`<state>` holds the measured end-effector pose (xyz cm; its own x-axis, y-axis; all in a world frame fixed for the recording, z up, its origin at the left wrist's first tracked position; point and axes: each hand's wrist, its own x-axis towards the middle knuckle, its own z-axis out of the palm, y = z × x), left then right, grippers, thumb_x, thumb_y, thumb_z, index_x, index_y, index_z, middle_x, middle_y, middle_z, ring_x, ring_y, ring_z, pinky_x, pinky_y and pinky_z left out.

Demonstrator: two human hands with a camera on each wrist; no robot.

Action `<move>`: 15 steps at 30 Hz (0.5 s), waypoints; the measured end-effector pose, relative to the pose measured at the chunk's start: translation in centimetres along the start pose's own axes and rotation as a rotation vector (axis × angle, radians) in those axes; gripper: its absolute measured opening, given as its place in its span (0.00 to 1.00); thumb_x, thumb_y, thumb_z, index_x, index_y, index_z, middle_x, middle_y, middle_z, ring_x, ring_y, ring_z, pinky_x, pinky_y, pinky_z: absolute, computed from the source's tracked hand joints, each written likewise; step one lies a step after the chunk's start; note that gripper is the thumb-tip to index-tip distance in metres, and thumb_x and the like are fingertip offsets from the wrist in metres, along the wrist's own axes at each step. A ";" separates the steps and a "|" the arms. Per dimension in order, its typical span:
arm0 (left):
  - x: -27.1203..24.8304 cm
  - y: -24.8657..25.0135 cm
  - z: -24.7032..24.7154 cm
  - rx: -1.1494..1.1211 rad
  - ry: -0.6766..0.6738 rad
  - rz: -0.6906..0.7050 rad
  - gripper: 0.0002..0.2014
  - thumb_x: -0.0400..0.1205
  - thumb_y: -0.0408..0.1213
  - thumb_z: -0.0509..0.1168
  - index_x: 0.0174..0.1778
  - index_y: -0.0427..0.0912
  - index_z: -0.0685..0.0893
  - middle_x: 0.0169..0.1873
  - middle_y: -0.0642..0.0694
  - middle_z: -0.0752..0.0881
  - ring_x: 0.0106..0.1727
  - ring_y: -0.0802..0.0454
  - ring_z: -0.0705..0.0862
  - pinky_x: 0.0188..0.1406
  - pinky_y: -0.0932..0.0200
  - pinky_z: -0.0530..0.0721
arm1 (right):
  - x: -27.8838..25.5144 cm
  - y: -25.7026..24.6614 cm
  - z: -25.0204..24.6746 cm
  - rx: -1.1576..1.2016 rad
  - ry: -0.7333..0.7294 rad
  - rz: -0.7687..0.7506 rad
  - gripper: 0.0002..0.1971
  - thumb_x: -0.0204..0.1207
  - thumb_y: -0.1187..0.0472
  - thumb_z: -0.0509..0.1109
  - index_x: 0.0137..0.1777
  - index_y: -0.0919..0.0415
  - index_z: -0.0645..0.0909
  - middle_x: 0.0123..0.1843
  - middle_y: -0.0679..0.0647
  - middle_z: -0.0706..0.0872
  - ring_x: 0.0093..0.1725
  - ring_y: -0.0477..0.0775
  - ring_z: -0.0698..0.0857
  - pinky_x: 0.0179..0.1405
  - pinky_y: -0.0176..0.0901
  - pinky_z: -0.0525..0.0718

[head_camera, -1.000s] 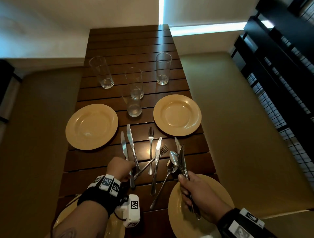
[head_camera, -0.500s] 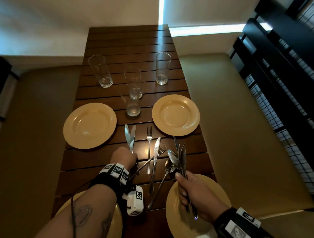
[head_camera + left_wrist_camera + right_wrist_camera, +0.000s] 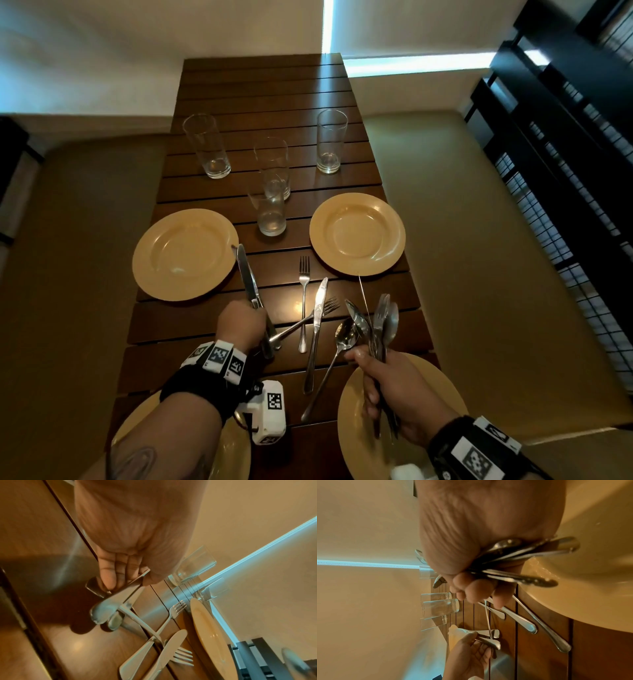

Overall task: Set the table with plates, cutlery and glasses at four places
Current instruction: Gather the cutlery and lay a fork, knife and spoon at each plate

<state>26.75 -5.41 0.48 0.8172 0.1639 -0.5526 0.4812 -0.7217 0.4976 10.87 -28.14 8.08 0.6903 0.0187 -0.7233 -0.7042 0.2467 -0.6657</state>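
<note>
My left hand (image 3: 242,324) grips two knives (image 3: 247,274) by their handles, blades pointing at the rim of the far left yellow plate (image 3: 164,253). In the left wrist view its fingers (image 3: 118,572) curl round the knife handles (image 3: 111,601). My right hand (image 3: 385,373) holds a bundle of spoons, forks and a knife (image 3: 378,320) upright over the near right plate (image 3: 349,431). The far right plate (image 3: 358,233) lies bare. My left forearm covers part of the near left plate (image 3: 236,455). Several glasses (image 3: 271,212) stand mid-table.
Loose on the dark slatted table (image 3: 260,92) between my hands lie a fork (image 3: 303,291), a knife (image 3: 317,329), a second fork (image 3: 325,306) crossing them and a spoon (image 3: 339,349). Padded benches (image 3: 479,274) run along both long sides. A dark railing (image 3: 565,154) stands at right.
My left hand drew the two knives together, lifted them off the table and carried them towards the far left plate. The right hand kept its bundle, tilting it slightly.
</note>
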 end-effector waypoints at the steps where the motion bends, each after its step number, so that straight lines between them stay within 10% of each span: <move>1: -0.1 -0.3 -0.1 -0.033 0.014 0.001 0.09 0.83 0.39 0.68 0.41 0.42 0.90 0.38 0.42 0.91 0.39 0.42 0.91 0.45 0.44 0.93 | 0.0 -0.2 0.1 0.004 -0.005 0.007 0.13 0.88 0.56 0.63 0.62 0.62 0.85 0.28 0.61 0.82 0.22 0.55 0.78 0.27 0.47 0.81; 6: -0.9 -1.1 -0.9 -0.138 0.148 0.045 0.11 0.86 0.44 0.66 0.45 0.43 0.89 0.41 0.44 0.90 0.44 0.44 0.89 0.42 0.53 0.85 | 0.4 -0.4 1.1 0.097 0.005 0.046 0.11 0.86 0.67 0.64 0.62 0.63 0.86 0.57 0.61 0.93 0.36 0.63 0.89 0.32 0.52 0.86; 12: -2.4 -1.0 -2.6 -0.233 0.286 0.130 0.10 0.87 0.45 0.66 0.51 0.44 0.89 0.46 0.44 0.91 0.51 0.43 0.87 0.51 0.53 0.80 | 1.1 -0.2 1.8 0.095 0.103 0.061 0.17 0.84 0.74 0.58 0.60 0.63 0.87 0.61 0.71 0.87 0.34 0.55 0.91 0.29 0.51 0.88; 15: -3.4 -0.2 -3.7 -0.222 0.244 0.221 0.08 0.88 0.45 0.66 0.49 0.47 0.88 0.43 0.47 0.90 0.46 0.47 0.89 0.42 0.57 0.85 | 1.4 0.0 1.9 0.110 0.102 0.034 0.14 0.87 0.71 0.60 0.63 0.65 0.86 0.65 0.60 0.87 0.51 0.59 0.95 0.45 0.68 0.93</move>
<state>25.01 -3.28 4.76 0.9473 0.1949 -0.2542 0.3202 -0.5986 0.7342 12.14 -26.25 7.42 0.6419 -0.0682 -0.7638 -0.7008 0.3523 -0.6204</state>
